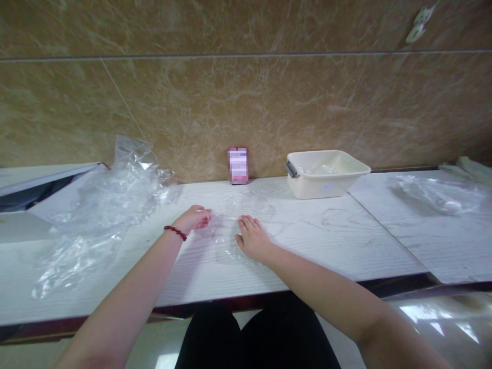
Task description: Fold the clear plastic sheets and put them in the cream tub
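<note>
A clear plastic bag (226, 251) lies spread on the white wood-grain table (307, 246) in front of me. My right hand (253, 240) rests flat on it, palm down, with the fingers stretched out. At the bag's left edge, my left hand (196, 219) has its fingers curled together and seems to pinch the thin film. A dark red bead bracelet (175, 232) circles my left wrist. The bag's outline is hard to make out against the pale tabletop.
A phone (238, 165) leans against the brown marbled wall (200, 113). To its right stands a cream plastic bin (323, 187) with clear film inside. Crumpled clear bags (111, 200) spread over an open box (23, 225) at left. More clear plastic (442, 197) lies far right.
</note>
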A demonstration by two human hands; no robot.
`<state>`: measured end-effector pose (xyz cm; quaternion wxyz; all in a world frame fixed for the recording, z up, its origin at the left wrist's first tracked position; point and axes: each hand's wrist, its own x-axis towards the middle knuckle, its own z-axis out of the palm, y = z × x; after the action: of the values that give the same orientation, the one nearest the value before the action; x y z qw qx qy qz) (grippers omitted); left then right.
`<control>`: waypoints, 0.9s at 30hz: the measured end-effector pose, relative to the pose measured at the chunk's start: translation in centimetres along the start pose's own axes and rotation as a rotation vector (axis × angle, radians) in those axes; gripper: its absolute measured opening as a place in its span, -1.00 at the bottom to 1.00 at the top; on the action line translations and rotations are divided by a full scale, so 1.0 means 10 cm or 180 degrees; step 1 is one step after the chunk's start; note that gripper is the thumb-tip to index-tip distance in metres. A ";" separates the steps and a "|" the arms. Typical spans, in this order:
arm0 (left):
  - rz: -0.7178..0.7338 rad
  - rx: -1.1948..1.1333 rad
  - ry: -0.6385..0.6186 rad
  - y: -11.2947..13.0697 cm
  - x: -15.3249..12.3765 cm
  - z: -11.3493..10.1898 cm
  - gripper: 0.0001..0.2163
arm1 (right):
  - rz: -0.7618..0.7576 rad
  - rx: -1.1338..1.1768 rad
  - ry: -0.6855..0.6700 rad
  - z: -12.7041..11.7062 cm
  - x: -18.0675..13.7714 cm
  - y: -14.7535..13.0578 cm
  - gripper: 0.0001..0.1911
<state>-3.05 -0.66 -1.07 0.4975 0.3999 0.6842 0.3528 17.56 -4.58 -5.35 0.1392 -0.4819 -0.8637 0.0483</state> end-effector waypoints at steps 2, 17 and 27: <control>0.0044 -0.0117 -0.0239 0.04 0.02 0.02 -0.58 | -0.0009 -0.0013 0.0020 0.01 0.00 0.00 -0.48; 0.0441 -0.0197 -0.0878 0.03 0.42 -0.14 -0.59 | -0.0039 -0.0069 0.0020 0.03 0.00 0.01 -0.46; 0.0413 0.0122 -0.0840 0.00 0.45 -0.27 -0.59 | -0.0017 -0.0060 -0.0011 0.02 0.00 0.01 -0.46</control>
<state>-6.51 3.21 -2.14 0.5515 0.4956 0.5922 0.3154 17.58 -4.53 -5.53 0.1334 -0.4808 -0.8657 0.0406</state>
